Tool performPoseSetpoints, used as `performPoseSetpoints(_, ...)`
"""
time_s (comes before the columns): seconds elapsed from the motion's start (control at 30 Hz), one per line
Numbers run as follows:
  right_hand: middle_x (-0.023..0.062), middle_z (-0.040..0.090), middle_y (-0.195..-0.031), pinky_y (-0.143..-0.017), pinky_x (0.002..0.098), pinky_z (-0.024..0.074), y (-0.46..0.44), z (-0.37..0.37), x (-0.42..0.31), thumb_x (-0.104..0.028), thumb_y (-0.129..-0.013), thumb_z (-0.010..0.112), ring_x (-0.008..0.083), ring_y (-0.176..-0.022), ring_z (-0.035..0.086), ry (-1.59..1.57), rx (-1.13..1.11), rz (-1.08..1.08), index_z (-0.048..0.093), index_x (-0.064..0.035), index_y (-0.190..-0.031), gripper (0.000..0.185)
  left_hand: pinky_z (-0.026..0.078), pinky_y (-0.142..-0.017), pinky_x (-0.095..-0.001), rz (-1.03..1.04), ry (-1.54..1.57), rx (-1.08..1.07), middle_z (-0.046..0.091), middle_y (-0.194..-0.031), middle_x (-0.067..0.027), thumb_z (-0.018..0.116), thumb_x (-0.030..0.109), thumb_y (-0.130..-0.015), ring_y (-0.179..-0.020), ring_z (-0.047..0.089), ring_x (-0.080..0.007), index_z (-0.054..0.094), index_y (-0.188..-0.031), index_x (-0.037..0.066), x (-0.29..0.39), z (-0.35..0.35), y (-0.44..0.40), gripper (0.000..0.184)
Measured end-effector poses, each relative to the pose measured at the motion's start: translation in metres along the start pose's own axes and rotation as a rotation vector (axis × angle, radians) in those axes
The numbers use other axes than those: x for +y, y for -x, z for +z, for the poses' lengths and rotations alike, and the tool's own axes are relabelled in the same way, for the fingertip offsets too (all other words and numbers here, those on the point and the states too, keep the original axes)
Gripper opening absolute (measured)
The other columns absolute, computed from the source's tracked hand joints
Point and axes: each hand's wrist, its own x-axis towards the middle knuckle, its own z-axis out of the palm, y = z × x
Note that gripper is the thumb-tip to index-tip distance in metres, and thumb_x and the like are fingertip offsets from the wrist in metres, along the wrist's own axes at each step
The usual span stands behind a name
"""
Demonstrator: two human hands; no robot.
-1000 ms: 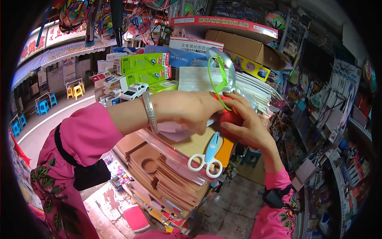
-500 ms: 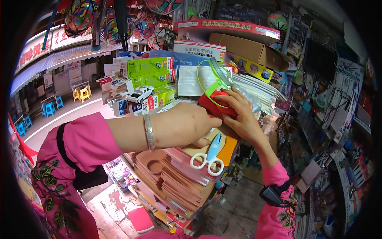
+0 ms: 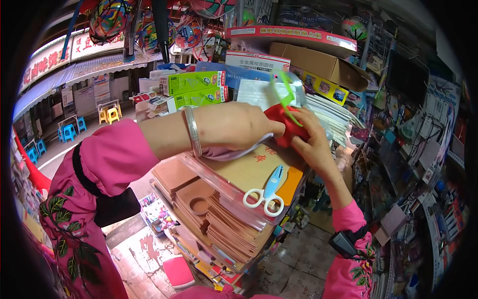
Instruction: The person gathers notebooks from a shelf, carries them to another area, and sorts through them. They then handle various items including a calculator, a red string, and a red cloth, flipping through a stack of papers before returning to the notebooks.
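Note:
My right hand point(image 3: 314, 140) is closed around a red object point(image 3: 285, 122) with a bright green plastic piece point(image 3: 285, 92) standing up from it. That green part is blurred, and I cannot make out its kind. My left hand point(image 3: 244, 124), with a silver bracelet at the wrist, is closed, its fingertips against the red object. A thin lavender sheet point(image 3: 226, 152) shows beneath this hand and seems gripped by it. Below lie blue-and-white scissors point(image 3: 271, 192), resting on a tan paper packet point(image 3: 239, 174) with red characters.
Stacks of brown paper goods point(image 3: 224, 219) and a roll of brown tape point(image 3: 199, 205) lie nearer me. Green boxes point(image 3: 196, 83), a white compass box point(image 3: 256, 62) and an open cardboard box point(image 3: 318, 62) stand behind. Crowded shelves point(image 3: 423, 149) line the right; balls point(image 3: 110, 20) hang above.
The lavender sheet now shows under my left hand. Both hands have shifted slightly right with the view, and the green piece has swung and blurred. My left arm now hides the white toy car.

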Motion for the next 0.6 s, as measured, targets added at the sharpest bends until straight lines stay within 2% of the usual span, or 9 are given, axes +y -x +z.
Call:
performPoseSetpoints(0.03,0.0139,0.051,-0.127,-0.106,0.0446,0.0257,-0.003,0.001,0.001,-0.003,-0.069,0.058,0.0349,-0.128,0.037,-0.006,-0.002,-0.003,0.055,-0.0122,-0.120,0.051,0.048,-0.066,-0.0452,-0.007,0.001,-0.002,0.062,-0.078,-0.0182,0.050,0.005,-0.081,-0.075,0.062,-0.0363,0.050,-0.119,0.019,-0.005,-0.001,-0.001,0.041)
performPoseSetpoints(0.1,0.0164,0.055,-0.121,-0.104,0.0414,0.0329,-0.007,0.002,0.002,0.000,-0.068,0.055,0.0357,-0.122,0.044,-0.103,0.082,-0.008,0.057,-0.0063,-0.116,0.048,0.048,-0.068,-0.0455,0.033,0.047,0.006,0.063,-0.079,-0.0188,0.052,0.005,-0.079,-0.075,0.061,-0.0365,0.053,-0.118,0.019,-0.014,-0.001,-0.005,0.042)
performPoseSetpoints(0.13,0.0180,0.058,-0.115,-0.102,0.0396,0.0357,-0.009,0.005,0.004,0.001,-0.068,0.053,0.0354,-0.119,0.047,-0.105,0.105,-0.014,0.057,-0.0037,-0.114,0.046,0.048,-0.073,-0.0448,0.005,0.080,-0.045,0.064,-0.088,-0.0205,0.051,0.003,-0.078,-0.081,0.062,-0.0362,0.057,-0.118,0.018,-0.014,-0.005,-0.007,0.044)
performPoseSetpoints(0.17,0.0180,0.058,-0.115,-0.102,0.0396,0.0357,-0.010,0.006,0.004,0.001,-0.068,0.053,0.0354,-0.119,0.047,-0.108,0.103,-0.018,0.057,-0.0037,-0.114,0.046,0.048,-0.073,-0.0448,0.000,0.080,-0.044,0.064,-0.088,-0.0205,0.051,0.003,-0.078,-0.081,0.062,-0.0362,0.057,-0.118,0.018,-0.020,-0.005,-0.007,0.044)
performPoseSetpoints(0.23,0.0177,0.058,-0.116,-0.102,0.0399,0.0352,-0.012,0.007,0.004,0.001,-0.068,0.053,0.0350,-0.119,0.047,-0.121,0.090,-0.006,0.057,-0.0040,-0.114,0.047,0.048,-0.077,-0.0421,0.152,0.165,0.067,0.064,-0.096,-0.0204,0.050,-0.001,-0.075,-0.088,0.062,-0.0346,0.059,-0.117,0.017,-0.027,-0.004,-0.005,0.047)
performPoseSetpoints(0.37,0.0173,0.058,-0.116,-0.101,0.0391,0.0358,-0.013,0.006,0.006,0.001,-0.068,0.052,0.0343,-0.117,0.048,-0.139,0.115,-0.003,0.057,-0.0037,-0.114,0.046,0.048,-0.080,-0.0398,-0.021,0.165,0.111,0.064,-0.106,-0.0179,0.047,-0.004,-0.073,-0.093,0.062,-0.0313,0.059,-0.117,0.014,-0.032,-0.024,0.012,0.049)
performPoseSetpoints(0.43,0.0165,0.057,-0.117,-0.101,0.0379,0.0359,-0.014,0.005,0.004,0.002,-0.068,0.052,0.0334,-0.116,0.049,-0.228,0.111,0.042,0.057,-0.0037,-0.114,0.046,0.048,-0.081,-0.0369,0.179,0.141,0.374,0.064,-0.108,-0.0146,0.048,-0.003,-0.071,-0.096,0.063,-0.0262,0.059,-0.117,0.012,-0.046,-0.032,0.023,0.049)
performPoseSetpoints(0.57,0.0153,0.057,-0.117,-0.099,0.0380,0.0366,-0.014,0.007,0.003,0.003,-0.067,0.052,0.0318,-0.116,0.049,-0.186,0.120,0.009,0.058,-0.0061,-0.115,0.049,0.050,-0.080,-0.0327,0.100,0.208,0.434,0.063,-0.110,-0.0119,0.047,-0.004,-0.071,-0.097,0.063,-0.0199,0.056,-0.120,0.008,-0.024,-0.072,0.069,0.051)
performPoseSetpoints(0.6,0.0150,0.057,-0.118,-0.100,0.0387,0.0355,-0.014,0.007,-0.001,0.002,-0.067,0.052,0.0310,-0.116,0.049,-0.109,0.073,-0.079,0.058,-0.0077,-0.116,0.051,0.051,-0.079,-0.0303,0.049,0.425,0.474,0.063,-0.109,-0.0111,0.049,-0.003,-0.074,-0.096,0.063,-0.0179,0.053,-0.123,0.008,-0.022,-0.078,0.080,0.050)
